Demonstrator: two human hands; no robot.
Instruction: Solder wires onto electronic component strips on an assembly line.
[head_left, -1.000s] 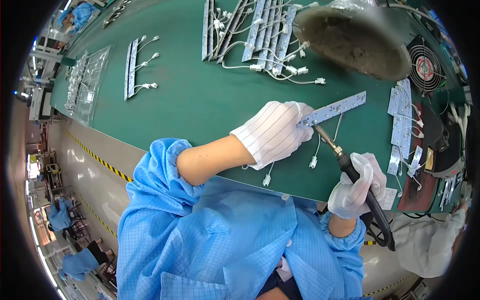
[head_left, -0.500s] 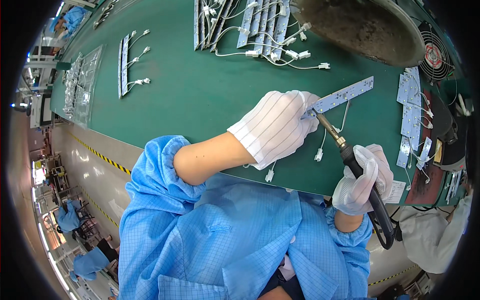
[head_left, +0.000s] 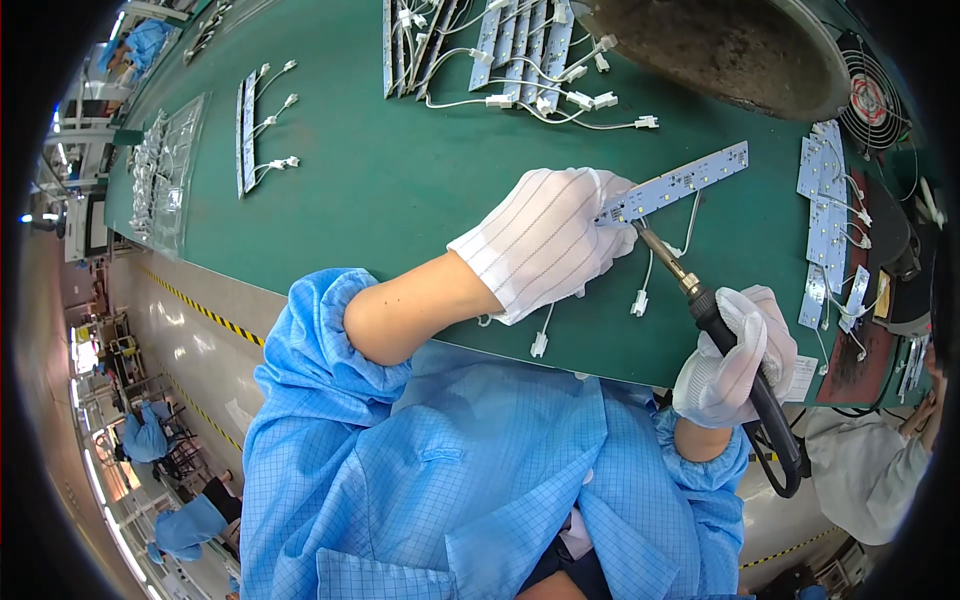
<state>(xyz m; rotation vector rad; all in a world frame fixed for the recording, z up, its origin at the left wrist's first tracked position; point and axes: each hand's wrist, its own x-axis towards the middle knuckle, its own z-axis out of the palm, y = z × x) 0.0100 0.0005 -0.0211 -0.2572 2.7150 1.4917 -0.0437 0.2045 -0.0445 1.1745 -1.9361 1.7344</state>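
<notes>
My left hand [head_left: 548,240], in a white striped glove, grips the near end of an LED strip board [head_left: 685,186] that slants up to the right above the green mat. Closed around the black handle of a soldering iron [head_left: 712,315] is my gloved right hand [head_left: 735,357]. The iron's metal tip lies at the board's lower edge, close to my left fingers; whether it touches is too small to tell. Thin white wires with connectors [head_left: 640,303] hang from under the board and my left hand. My left fingertips are partly hidden behind the board.
Several LED boards with wired plugs [head_left: 520,50] lie at the far middle. A pair of strips [head_left: 246,135] and a clear bag of connectors [head_left: 165,185] lie left. A large dark round lamp hood [head_left: 730,50], a fan [head_left: 872,98] and stacked boards [head_left: 824,215] stand right.
The board has tilted slightly flatter, and its held end shows more. My right hand and the iron have shifted a little to the right and down.
</notes>
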